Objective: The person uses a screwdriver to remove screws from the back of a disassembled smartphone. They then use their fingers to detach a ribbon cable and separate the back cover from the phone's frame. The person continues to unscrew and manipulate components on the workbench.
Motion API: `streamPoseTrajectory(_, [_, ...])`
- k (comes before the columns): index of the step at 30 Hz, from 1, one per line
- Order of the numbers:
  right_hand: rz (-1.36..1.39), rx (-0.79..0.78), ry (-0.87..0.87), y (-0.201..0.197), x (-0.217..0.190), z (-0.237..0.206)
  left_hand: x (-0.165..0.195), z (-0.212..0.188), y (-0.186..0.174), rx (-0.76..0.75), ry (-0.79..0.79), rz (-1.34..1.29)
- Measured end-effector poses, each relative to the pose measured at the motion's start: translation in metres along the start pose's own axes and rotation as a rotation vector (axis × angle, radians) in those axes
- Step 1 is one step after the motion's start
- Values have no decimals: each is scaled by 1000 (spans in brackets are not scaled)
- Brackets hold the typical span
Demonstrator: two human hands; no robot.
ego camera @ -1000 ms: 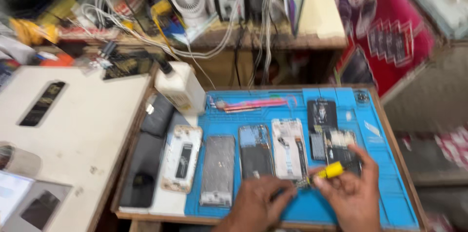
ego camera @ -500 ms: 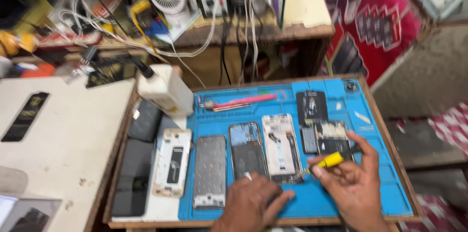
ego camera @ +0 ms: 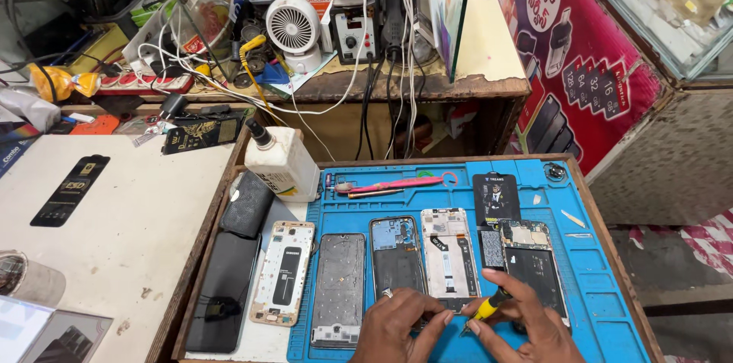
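- Two hands meet at the blue mat's [ego camera: 603, 309] near edge.
- Right hand [ego camera: 534, 325] fingers pinch a yellow screwdriver [ego camera: 483, 309].
- Left hand [ego camera: 397, 325] fingers — curled, pressing the open phone [ego camera: 449, 256] just beyond them.

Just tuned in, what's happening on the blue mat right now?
A person is bent over a blue silicone work mat lined with opened phones. The right hand pinches a small yellow-handled screwdriver, its tip at the bottom edge of the white-backed open phone. The left hand rests beside it, fingers by that phone's lower end. A white squeeze bottle stands at the mat's upper-left corner.
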State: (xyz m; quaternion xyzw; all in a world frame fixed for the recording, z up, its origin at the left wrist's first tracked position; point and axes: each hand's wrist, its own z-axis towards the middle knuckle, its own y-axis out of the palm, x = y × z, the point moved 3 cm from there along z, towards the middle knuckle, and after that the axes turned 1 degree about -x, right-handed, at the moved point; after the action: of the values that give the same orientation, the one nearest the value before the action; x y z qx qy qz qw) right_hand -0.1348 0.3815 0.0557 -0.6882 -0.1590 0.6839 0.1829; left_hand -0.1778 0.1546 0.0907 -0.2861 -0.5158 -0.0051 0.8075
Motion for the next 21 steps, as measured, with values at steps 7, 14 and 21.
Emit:
streamPoseTrajectory(7, [353, 184, -145, 3, -1, -6, -11, -4, 7, -76, 133, -45])
streamPoseTrajectory(14, [413, 207, -36, -2, -4, -5, -19, -8, 14, -230, 103, -4])
streamPoseTrajectory(21, [366, 215, -49, -13, -7, -2, -12, -7, 12, -262, 197, 143])
